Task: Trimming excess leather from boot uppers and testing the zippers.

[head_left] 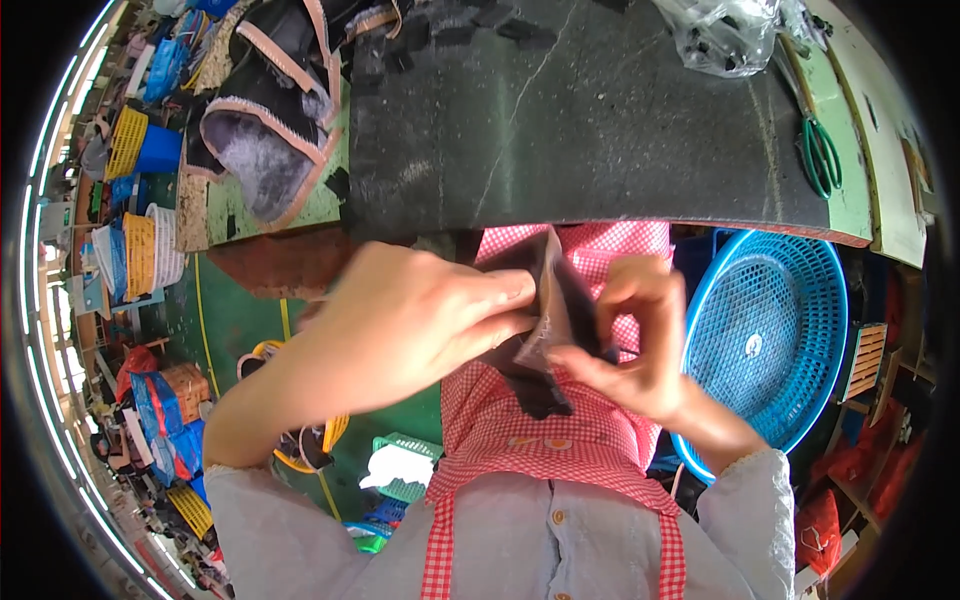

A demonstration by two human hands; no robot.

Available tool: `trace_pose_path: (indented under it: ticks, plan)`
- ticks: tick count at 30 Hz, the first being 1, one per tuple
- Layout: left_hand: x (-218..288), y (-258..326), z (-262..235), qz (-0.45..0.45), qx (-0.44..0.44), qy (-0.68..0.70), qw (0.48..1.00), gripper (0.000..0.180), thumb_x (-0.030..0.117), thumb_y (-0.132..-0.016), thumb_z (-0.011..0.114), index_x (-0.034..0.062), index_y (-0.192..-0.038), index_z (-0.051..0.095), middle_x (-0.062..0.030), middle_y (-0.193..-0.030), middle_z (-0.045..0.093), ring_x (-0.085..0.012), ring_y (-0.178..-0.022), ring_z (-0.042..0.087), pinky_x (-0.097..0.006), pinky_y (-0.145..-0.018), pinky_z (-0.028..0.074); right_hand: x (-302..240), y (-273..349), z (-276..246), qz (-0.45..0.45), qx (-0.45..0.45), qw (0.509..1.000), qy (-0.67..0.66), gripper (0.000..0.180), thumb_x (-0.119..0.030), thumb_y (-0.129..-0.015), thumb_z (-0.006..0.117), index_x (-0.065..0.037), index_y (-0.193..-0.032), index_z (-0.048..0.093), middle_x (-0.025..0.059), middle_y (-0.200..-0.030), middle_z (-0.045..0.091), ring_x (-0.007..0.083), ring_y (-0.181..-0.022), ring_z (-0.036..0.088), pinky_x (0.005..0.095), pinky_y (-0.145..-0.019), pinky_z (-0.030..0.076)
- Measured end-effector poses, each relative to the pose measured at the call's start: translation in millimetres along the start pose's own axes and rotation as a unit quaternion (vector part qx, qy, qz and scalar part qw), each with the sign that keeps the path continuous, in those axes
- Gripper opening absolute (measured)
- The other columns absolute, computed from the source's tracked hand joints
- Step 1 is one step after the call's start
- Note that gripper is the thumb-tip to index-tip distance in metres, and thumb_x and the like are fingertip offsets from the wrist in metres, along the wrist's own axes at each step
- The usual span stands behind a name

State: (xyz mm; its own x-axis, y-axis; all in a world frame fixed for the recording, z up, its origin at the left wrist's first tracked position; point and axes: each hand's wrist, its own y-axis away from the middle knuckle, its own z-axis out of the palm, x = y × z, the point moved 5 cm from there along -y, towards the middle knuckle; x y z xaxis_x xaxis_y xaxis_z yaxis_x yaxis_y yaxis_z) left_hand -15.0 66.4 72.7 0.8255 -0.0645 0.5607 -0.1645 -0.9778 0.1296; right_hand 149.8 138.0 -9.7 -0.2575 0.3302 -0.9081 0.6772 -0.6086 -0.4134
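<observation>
A dark shoe upper [562, 300] with a pale tan edge is held up in front of my apron, its edge turned toward me. My left hand [425, 315] comes in from the left and pinches the upper's left side between thumb and fingers. On the other side my right hand [645, 345] is curled, its thumb at the tan edge and its fingertips against the dark face. Both hands are slightly blurred. Beyond them, at the bench's left end, lie several black shoe uppers [262, 150] with tan edges and grey fuzzy lining.
The dark bench top [590, 130] spans the far side, with green-handled scissors [821, 160] and a clear plastic bag [725, 35] on its right. A large blue plastic basket [705, 440] stands at my right. A yellow basket [337, 430] and a green basket [415, 450] sit low at left.
</observation>
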Motion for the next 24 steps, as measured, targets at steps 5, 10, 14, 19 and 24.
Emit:
trace_pose_path:
  ticks: [5, 10, 14, 19, 24]
  plan:
    - [38, 0, -60, 0.02, 0.232, -0.027, 0.972, 0.011, 0.013, -0.087, 0.068, 0.0032, -0.091, 0.065, -0.0082, -0.063, 0.058, -0.023, -0.052, 0.057, -0.034, -0.049, 0.042, -70, -93, -14, -0.126, -0.134, 0.953, 0.242, 0.026, -0.012, -0.073, 0.076, -0.01, -0.077, 0.05, 0.0049, -0.067, 0.049, 0.0249, -0.061, 0.056, 0.0349, -0.055, 0.047]
    - [-29, 8, 1, -0.119, 0.244, 0.288, 0.918, 0.012, 0.002, -0.092, 0.062, 0.0001, -0.104, 0.062, -0.0063, -0.076, 0.065, -0.0072, -0.068, 0.063, -0.027, -0.061, 0.05, -19, -95, 1, -0.041, -0.234, 0.931, 0.278, 0.029, -0.018, -0.075, 0.075, -0.007, -0.085, 0.051, 0.0082, -0.079, 0.057, 0.0304, -0.074, 0.062, 0.0404, -0.062, 0.049]
    - [-61, 26, 35, -0.129, 0.129, 0.5, 0.847, 0.042, 0.006, -0.098, 0.054, -0.0034, -0.137, 0.042, -0.0108, -0.128, 0.055, -0.0177, -0.12, 0.051, -0.033, -0.104, 0.041, -22, -85, 5, -0.084, -0.213, 0.941, 0.25, 0.027, -0.014, -0.073, 0.078, -0.006, -0.092, 0.06, 0.0089, -0.088, 0.058, 0.0292, -0.083, 0.06, 0.0396, -0.072, 0.049]
    - [-74, 28, 56, -0.108, 0.053, 0.597, 0.793, 0.035, 0.006, -0.101, 0.045, -0.003, -0.134, 0.048, -0.0082, -0.131, 0.053, -0.0171, -0.123, 0.049, -0.031, -0.104, 0.04, -19, -80, 5, -0.08, -0.165, 0.948, 0.261, 0.02, -0.013, -0.072, 0.079, -0.009, -0.088, 0.068, 0.003, -0.088, 0.063, 0.0241, -0.082, 0.057, 0.0364, -0.077, 0.044]
    - [-68, 29, 59, -0.043, 0.065, 0.605, 0.792, 0.031, 0.003, -0.099, 0.047, -0.0039, -0.129, 0.052, -0.0084, -0.129, 0.055, -0.0177, -0.118, 0.054, -0.035, -0.103, 0.042, -14, -67, 6, -0.04, -0.086, 0.977, 0.192, 0.02, -0.011, -0.069, 0.081, -0.013, -0.085, 0.07, -0.0008, -0.086, 0.064, 0.0203, -0.087, 0.057, 0.0346, -0.085, 0.04]
